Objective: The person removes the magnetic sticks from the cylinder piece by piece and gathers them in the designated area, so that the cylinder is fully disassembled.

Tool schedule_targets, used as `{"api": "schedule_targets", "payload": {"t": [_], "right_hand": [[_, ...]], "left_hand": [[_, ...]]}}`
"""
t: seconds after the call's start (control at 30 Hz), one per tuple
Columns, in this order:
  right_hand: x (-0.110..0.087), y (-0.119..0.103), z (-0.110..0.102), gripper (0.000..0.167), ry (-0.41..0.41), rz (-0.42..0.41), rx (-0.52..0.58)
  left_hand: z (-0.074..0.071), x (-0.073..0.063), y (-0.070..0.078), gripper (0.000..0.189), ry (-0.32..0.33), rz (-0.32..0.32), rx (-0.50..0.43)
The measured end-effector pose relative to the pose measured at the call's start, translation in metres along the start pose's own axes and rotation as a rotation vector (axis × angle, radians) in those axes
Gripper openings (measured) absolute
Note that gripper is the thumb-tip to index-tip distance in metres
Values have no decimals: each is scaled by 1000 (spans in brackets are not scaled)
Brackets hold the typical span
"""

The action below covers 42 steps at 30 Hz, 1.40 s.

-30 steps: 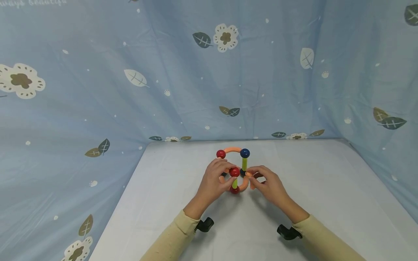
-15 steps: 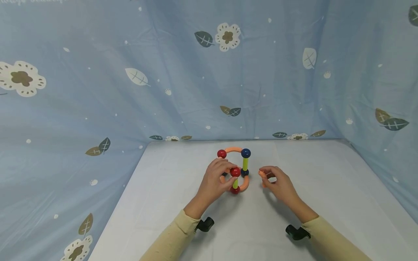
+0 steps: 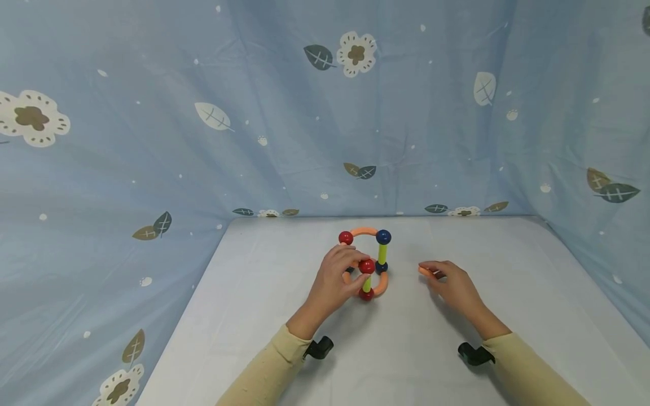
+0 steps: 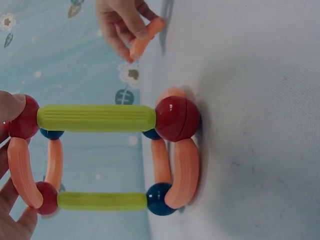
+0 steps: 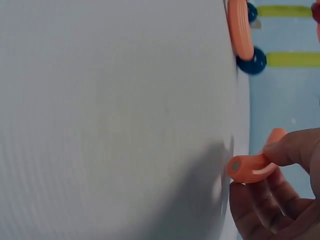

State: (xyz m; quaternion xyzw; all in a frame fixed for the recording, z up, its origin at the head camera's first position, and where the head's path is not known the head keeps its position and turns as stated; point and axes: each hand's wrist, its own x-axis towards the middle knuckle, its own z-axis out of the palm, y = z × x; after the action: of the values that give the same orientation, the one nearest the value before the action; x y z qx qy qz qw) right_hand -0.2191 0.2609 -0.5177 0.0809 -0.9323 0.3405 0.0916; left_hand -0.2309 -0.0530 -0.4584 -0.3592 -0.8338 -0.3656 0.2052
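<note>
A frame of balls and rods stands on the table, with red balls, dark blue balls (image 3: 383,237), straight yellow-green rods (image 4: 97,118) and curved orange rods (image 4: 186,172). My left hand (image 3: 332,279) holds its near upper red ball (image 3: 367,267) between thumb and fingers. In the left wrist view the thumb lies on this ball, and fingertips reach another red ball (image 4: 46,198). To the right, apart from the frame, my right hand (image 3: 454,285) pinches a loose curved orange rod (image 5: 250,167) between thumb and fingers. A small greyish disc shows in the rod's end.
The white table (image 3: 244,316) reaches back to a blue patterned curtain (image 3: 284,141), which also hangs at both sides. A black wrist camera mount (image 3: 320,348) sits at the left sleeve, and another camera mount (image 3: 475,354) at the right sleeve.
My right hand has moved away from the frame to the right, carrying the curved orange rod, which has turned in its grip. The left hand keeps its hold on the red ball.
</note>
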Motion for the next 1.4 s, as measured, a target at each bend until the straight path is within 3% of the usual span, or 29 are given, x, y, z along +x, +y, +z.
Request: {"api": "schedule_targets", "payload": {"t": [0.3,0.43,0.8,1.4], "right_hand": [[-1,15,-16,37,-87,184,-4],[-2,20,-20,32,-95,225,-17],[-6,28,-24,19,-44,154,-113],[-8,24,-22,21,-27,174,-109]], "left_hand": [[-1,1,1,29,-5,2,-3],[-1,1,1,29,-7,-7,7],[-2,1,2,29,-11,-2,11],[-2,1,2,30,-4,1,3]]}}
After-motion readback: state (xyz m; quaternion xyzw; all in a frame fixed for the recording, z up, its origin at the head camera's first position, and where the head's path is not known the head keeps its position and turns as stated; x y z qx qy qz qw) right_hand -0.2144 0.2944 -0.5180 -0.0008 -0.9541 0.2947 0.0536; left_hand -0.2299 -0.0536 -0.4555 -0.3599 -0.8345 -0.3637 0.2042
